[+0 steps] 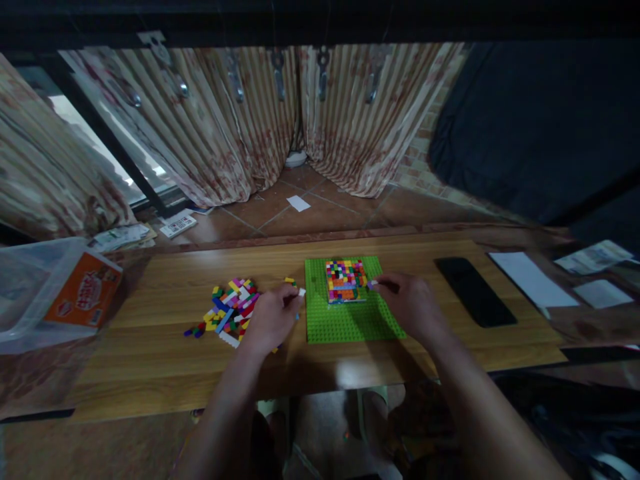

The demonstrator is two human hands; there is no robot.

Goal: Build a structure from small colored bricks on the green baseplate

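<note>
A green baseplate [345, 327] lies on the wooden table, with a block of many-coloured building bricks [345, 292] built up on its far half. My left hand [276, 313] is closed in a pinch just left of the baseplate, with a small white brick [302, 292] at its fingertips. Over the baseplate's right side, my right hand [406, 300] pinches a small pale purple brick [371, 285], close to the right side of the built block. A heap of loose bricks [230, 310] lies to the left of my left hand, which partly hides it.
A black phone-like slab [475, 291] lies on the table [165, 373] to the right, beside a white sheet [533, 279]. At the far left stands a clear plastic box [40, 260] with an orange label. Curtains [240, 133] hang beyond the table.
</note>
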